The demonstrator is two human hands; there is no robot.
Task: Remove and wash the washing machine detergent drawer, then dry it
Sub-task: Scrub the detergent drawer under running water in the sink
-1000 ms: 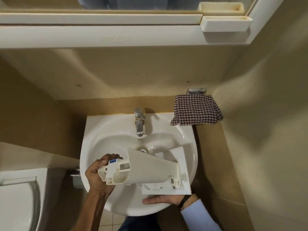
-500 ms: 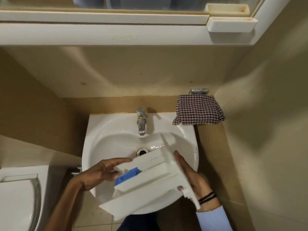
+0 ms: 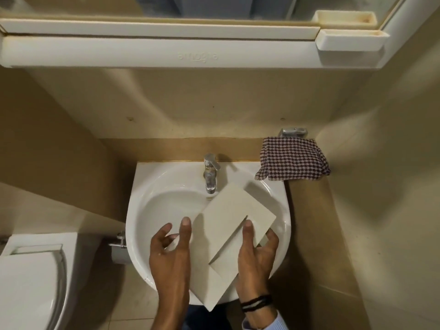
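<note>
Right hand [image 3: 256, 256]: grips the detergent drawer [image 3: 228, 225] at its right edge, thumb laid flat on the upward-facing panel, the other fingers curled round the edge from beyond. Dark wristbands [image 3: 256, 302] and a pale blue sleeve [image 3: 264, 321] at the wrist.

Left hand [image 3: 170, 256]: fingers spread and only loosely bent, gripping nothing; it lies just beside the drawer's left edge, the forefinger along that edge. Whether it actually touches cannot be told.

Detergent drawer: white plastic, between the two hands, a plain flat side turned up towards the camera, set at a slant. Its far corner lies near the tap; its near corner overhangs the front rim.

Sink [image 3: 142, 182]: white, round-bowled, directly beneath the drawer.

Tap [image 3: 210, 175]: chrome, at the back centre of the sink.

Checked cloth [image 3: 294, 160]: on the ledge at the sink's back right corner, well apart from both hands.

Toilet [image 3: 31, 282]: white, lower left.
</note>
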